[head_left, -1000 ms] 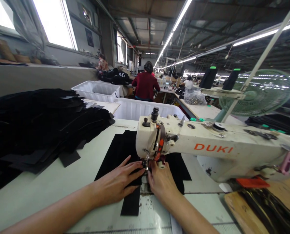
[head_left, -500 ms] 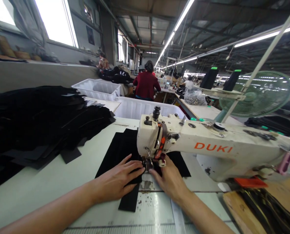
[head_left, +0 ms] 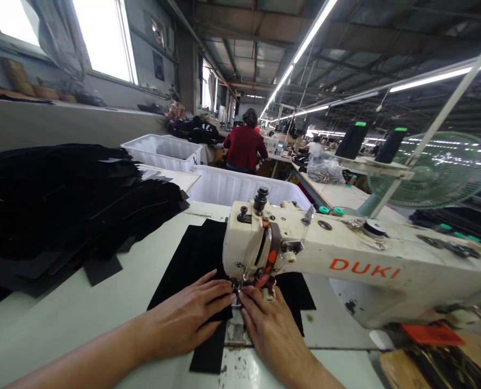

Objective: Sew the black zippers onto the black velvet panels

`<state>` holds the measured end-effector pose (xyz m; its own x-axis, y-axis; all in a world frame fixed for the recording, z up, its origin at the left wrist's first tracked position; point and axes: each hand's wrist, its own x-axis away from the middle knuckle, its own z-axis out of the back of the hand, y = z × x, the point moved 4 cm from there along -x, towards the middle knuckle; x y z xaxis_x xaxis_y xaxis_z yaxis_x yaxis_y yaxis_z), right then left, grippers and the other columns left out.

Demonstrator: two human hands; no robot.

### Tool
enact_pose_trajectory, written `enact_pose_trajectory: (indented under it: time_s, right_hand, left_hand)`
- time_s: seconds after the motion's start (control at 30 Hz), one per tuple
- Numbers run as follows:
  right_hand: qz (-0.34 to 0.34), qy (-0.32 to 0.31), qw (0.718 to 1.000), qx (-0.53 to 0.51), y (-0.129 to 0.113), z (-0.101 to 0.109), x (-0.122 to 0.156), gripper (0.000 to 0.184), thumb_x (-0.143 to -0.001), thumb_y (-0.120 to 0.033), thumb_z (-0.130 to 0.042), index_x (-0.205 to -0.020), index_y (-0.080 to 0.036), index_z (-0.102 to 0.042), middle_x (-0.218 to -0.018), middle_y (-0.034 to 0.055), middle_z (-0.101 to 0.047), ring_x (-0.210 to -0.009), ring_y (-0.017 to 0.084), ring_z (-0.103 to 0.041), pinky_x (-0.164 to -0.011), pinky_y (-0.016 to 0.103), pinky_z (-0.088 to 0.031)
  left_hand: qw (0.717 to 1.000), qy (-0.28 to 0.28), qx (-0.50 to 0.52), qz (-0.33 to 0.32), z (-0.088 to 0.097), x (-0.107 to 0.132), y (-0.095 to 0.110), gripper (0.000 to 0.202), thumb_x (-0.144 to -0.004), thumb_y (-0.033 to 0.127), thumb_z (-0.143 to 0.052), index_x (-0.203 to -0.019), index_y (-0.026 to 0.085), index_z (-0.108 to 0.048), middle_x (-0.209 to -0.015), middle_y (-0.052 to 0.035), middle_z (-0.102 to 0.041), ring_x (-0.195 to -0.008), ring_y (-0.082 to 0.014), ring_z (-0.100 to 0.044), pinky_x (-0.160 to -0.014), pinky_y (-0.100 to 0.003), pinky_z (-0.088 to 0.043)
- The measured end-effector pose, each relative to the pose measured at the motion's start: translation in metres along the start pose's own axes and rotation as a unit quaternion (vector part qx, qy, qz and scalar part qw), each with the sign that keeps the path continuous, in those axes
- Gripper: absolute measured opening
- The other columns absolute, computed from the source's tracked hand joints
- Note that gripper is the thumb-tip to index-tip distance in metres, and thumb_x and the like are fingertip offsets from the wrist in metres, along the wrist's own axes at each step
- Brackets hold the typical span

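A person's left hand point(head_left: 185, 316) is lying palm down on a flat black cloth piece point(head_left: 183, 262), its fingers slightly spread and its thumb standing apart, so it is pressing from above rather than gripping; the right hand point(head_left: 271, 327) is resting palm down on the other side of the metal needle assembly point(head_left: 240, 282), its fingers loosely bent and pointing inward; whether those fingers are pinching any cloth I cannot tell, since the hand itself is hiding what lies beneath. The black cloth is lying on the pale green bench point(head_left: 133, 292), reaching in beneath the head of the cream-white sewing machine point(head_left: 313, 246) with orange lettering; a narrow black cloth strip point(head_left: 208, 354) is showing nearer the person, below the left hand, and more black cloth point(head_left: 295, 292) is showing beyond the right hand, though whether these are joining the main piece is unclear. A heap of black cut pieces point(head_left: 62, 200) is lying at the left, apart from the work. The step in hand appears to be steadying and lining up the cloth at the needle; the next move seems to be calling for even, light pressure, with fingertips staying clear of the needle.
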<state>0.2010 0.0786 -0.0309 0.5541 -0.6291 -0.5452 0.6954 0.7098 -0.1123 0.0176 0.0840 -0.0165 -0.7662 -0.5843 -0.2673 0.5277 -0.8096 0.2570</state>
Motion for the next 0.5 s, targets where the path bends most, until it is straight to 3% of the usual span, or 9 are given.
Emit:
enact_pose_trajectory:
  time_s: [0.27,0.5]
  right_hand:
    - [-0.018,-0.003,1.000,0.016,0.0001,0.0017,-0.0027,0.039,-0.095,-0.018,-0.054,-0.133,-0.026,-0.057,-0.127,0.0019,-0.067,-0.116,0.022,-0.061,-0.112,0.046,-0.034]
    - [-0.017,-0.001,1.000,0.014,0.0007,-0.0013,-0.0010,0.035,-0.097,-0.018,-0.049,-0.130,-0.024,-0.060,-0.128,0.0021,-0.067,-0.115,0.023,-0.061,-0.114,0.047,-0.030]
  left_hand:
    - [0.999,0.047,0.001,-0.004,-0.0006,0.0010,-0.0018,0.048,-0.093,0.016,-0.054,-0.141,0.017,-0.050,-0.141,-0.0140,-0.056,-0.132,-0.0268,-0.050,-0.117,-0.051,-0.027]
    - [0.999,0.037,-0.011,0.007,-0.0051,0.0030,-0.0037,0.043,-0.095,0.020,-0.054,-0.138,0.014,-0.051,-0.140,-0.0152,-0.056,-0.133,-0.0263,-0.049,-0.118,-0.051,-0.026]
